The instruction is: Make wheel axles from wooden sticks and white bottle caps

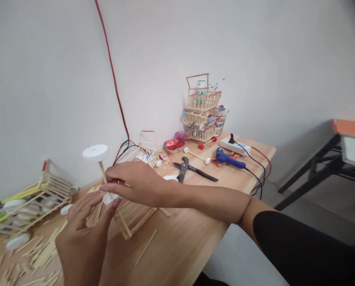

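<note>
Fingers (pixel 110 186) of both hands pinch wheel axle (pixel 102 171).

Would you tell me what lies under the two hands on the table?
Under the right hand and left hand lies a stick frame, with loose sticks on the table. The hands cover the frame's upper part.

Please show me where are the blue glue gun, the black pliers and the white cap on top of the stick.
blue glue gun (pixel 226 158): head view, on its blue body.
black pliers (pixel 184 167): head view, near the pivot.
white cap (pixel 95 153): head view, on its flat round face.
</note>
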The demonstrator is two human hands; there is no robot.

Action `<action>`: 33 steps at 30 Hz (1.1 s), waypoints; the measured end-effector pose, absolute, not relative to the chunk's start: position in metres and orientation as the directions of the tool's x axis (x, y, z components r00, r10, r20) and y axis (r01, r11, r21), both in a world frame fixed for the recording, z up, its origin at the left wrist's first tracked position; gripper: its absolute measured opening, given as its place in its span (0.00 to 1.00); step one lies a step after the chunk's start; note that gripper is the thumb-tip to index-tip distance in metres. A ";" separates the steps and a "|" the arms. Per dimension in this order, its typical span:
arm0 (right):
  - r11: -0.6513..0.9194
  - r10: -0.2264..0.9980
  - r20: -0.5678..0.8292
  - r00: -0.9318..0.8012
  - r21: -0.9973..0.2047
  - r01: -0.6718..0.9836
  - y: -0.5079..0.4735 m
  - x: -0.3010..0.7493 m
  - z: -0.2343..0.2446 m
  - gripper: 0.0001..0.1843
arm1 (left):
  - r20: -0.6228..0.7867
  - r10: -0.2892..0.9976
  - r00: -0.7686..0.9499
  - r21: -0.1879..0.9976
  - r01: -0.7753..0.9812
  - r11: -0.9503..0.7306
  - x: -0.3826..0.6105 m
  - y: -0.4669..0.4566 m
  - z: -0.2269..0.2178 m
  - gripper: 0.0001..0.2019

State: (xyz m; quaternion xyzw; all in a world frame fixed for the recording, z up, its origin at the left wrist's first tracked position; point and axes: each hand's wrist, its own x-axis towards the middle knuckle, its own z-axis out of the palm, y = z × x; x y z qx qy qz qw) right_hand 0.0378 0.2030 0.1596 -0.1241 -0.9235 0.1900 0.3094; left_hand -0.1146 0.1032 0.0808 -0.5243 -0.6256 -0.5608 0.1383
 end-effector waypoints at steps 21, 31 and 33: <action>0.887 0.369 0.479 -0.796 -0.437 0.149 0.202 0.037 0.163 0.17 | 0.758 0.508 -0.409 0.551 0.819 -0.162 -0.116 0.102 0.078 0.25; 0.900 0.326 0.497 -0.804 -0.424 0.103 0.204 0.039 0.162 0.17 | 0.771 0.508 -0.384 0.532 0.827 -0.182 -0.117 0.103 0.078 0.26; 0.901 0.327 0.490 -0.808 -0.419 0.111 0.204 0.040 0.163 0.17 | 0.773 0.503 -0.386 0.530 0.829 -0.178 -0.117 0.104 0.077 0.26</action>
